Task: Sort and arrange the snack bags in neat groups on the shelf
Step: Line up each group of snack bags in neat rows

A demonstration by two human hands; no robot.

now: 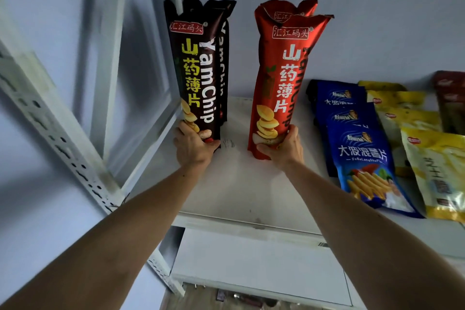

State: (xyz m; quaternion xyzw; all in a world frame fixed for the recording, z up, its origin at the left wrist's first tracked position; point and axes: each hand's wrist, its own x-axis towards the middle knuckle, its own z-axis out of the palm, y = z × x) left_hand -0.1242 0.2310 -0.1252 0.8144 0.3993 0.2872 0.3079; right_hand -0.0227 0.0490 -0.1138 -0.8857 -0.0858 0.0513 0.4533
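At far left the white slotted shelf upright (63,143) frames the bay. A tall dark brown Yam Chip bag (195,70) is held upright at its bottom end by the left hand (192,147), fingers curled round the base; a second dark bag (224,68) stands just behind it, likely the group being formed against the corner. Further right, a red Yam Chip bag (281,83) is gripped the same way by the right hand (283,146), thumb and fingers wrapped round its lower end, with another red bag (289,9) behind. Both bags appear held low so they can be stood on the white shelf board (241,184) by colour; whether the bases touch the board cannot be told. To the right, blue potato-chip bags (362,156) lie overlapped in a row, then yellow bags (432,166), then a dark red packet (450,98) at the edge.
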